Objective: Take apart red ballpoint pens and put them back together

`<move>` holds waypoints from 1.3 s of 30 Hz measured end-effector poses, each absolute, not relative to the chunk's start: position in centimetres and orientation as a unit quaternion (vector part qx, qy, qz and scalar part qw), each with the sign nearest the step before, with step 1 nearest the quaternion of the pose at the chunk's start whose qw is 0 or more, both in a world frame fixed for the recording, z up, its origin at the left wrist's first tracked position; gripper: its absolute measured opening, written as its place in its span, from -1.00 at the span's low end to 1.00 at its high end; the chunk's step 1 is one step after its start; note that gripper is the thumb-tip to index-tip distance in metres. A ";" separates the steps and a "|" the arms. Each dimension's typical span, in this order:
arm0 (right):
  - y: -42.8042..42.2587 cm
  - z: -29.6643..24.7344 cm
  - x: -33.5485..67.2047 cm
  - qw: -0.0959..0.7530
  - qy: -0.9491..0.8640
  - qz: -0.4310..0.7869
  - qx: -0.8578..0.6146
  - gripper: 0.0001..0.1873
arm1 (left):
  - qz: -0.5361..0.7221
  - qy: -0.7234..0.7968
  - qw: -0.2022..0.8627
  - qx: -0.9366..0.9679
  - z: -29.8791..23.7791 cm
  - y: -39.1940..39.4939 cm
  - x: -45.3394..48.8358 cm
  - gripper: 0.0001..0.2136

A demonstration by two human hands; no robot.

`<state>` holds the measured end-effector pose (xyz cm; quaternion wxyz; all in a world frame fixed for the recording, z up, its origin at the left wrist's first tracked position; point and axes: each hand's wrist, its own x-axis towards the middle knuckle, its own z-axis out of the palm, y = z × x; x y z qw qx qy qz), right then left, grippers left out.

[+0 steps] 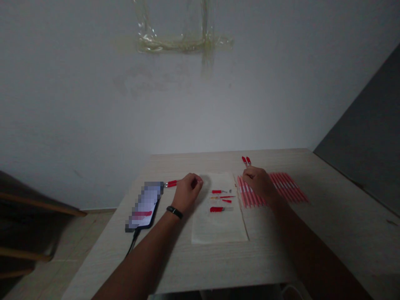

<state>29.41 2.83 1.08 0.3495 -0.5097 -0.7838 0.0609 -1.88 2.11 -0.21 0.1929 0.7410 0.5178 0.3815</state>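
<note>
The work appears to be partway along. On the pale sheet at the middle of the table, several loose parts lie apart from one another: a red piece with a metal tip, a thin red stick, a small red piece and, nearest the person, a red cap with a clear tube. None of these seems joined to another, so that portion looks undone.

To the right, the pink pens lie side by side in a neat row, which suggests that they are already set out; the right forearm hides part of the row. Two red tips show just beyond the right hand, whose fingers are curled; whether they clamp on anything cannot be told.

The left hand hangs near the sheet's left edge, fingers bent toward the thumb; whether the tips meet or pinch something small cannot be told. Just beside it, two red sticks lie near the top of the phone, apart from the parts on the sheet.
</note>
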 end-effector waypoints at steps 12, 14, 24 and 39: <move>2.9 0.9 29.3 0.350 -0.788 0.066 -0.502 -0.74 | 0.344 0.482 0.195 0.782 -0.1 1.6 -1.2 -0.90; 3.0 0.7 29.3 0.348 -0.788 0.065 -0.503 -0.75 | 0.336 0.479 0.199 0.786 -0.1 1.5 -1.1 -0.89; 1.9 0.8 27.1 0.306 -0.816 0.117 -0.475 -0.77 | 0.269 0.433 0.210 0.834 -0.1 0.8 -0.3 -0.88; 0.5 1.2 25.8 0.157 -0.852 0.196 -0.459 -0.88 | 0.201 0.392 0.229 0.868 0.1 0.3 0.1 -0.92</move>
